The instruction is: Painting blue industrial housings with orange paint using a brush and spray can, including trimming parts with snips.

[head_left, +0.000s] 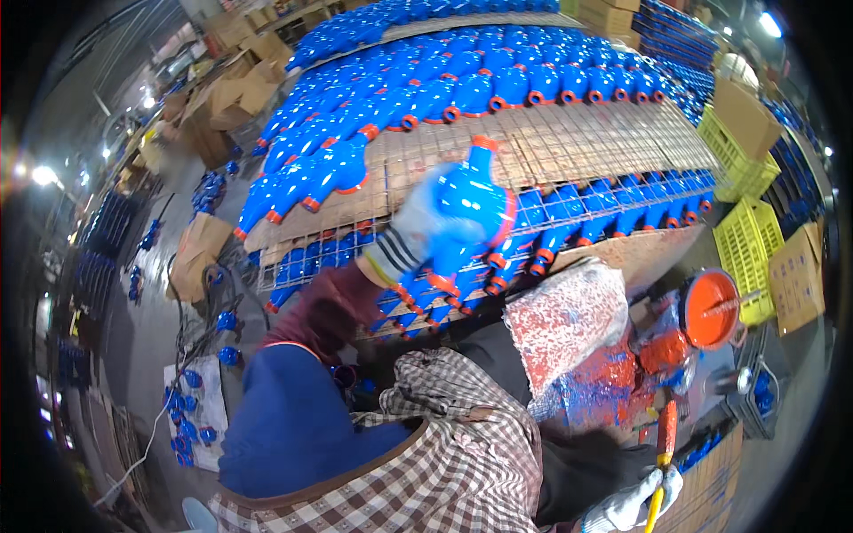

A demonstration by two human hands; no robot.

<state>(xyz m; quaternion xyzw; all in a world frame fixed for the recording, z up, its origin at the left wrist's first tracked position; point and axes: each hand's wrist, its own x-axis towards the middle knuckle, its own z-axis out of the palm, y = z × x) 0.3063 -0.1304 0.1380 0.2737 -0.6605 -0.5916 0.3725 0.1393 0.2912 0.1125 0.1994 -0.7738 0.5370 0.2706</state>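
My left hand (418, 226), in a white knit glove with a striped cuff, is closed round a blue valve body (471, 197) with red-painted rims. It holds the piece tilted above the wire-mesh rack (426, 169); motion blurs the fingers. At the lower right my gloved right hand (626, 508) grips a paintbrush (662, 453) by its yellow handle, the red-coated end pointing up. Rows of similar blue valve bodies (400, 98) with red rims cover the far part of the rack, and more lie on the level below.
An open can of red paint (711, 311) stands at the right beside a paint-smeared cloth (569, 320). Yellow crates (746, 253) and a cardboard box (795, 280) are farther right. On the left floor lie cables (209, 311), cardboard (200, 253) and several loose blue parts (185, 417).
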